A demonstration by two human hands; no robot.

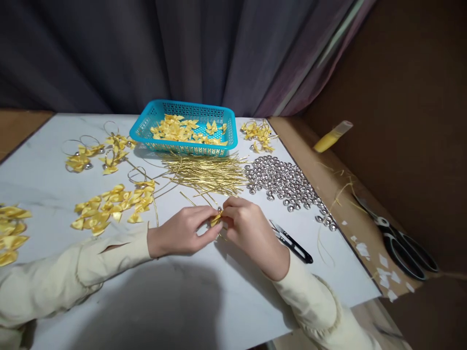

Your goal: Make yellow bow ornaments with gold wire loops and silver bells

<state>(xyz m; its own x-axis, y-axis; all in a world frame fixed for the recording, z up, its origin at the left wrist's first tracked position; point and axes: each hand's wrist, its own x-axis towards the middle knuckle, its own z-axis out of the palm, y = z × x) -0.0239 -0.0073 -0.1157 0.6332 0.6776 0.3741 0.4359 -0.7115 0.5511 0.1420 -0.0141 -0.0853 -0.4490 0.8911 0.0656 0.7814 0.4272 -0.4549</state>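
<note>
My left hand [184,232] and my right hand [250,228] meet at the middle of the white table [189,301]. Both pinch a small yellow ribbon bow [216,218] with a gold cord and a tiny silver bell at its top. Just beyond my hands lies a bundle of gold cords [206,174]. A pile of silver bells [282,182] is spread to the right of it. Loose yellow bows [111,204] lie to the left of my left hand.
A blue basket [146,133] with yellow bows stands at the back. Finished bows with loops [97,153] lie at the back left, more [259,132] at the back right. Black thread snips [292,241] lie by my right wrist. Large scissors [401,243] and a yellow tube [332,137] sit at the right.
</note>
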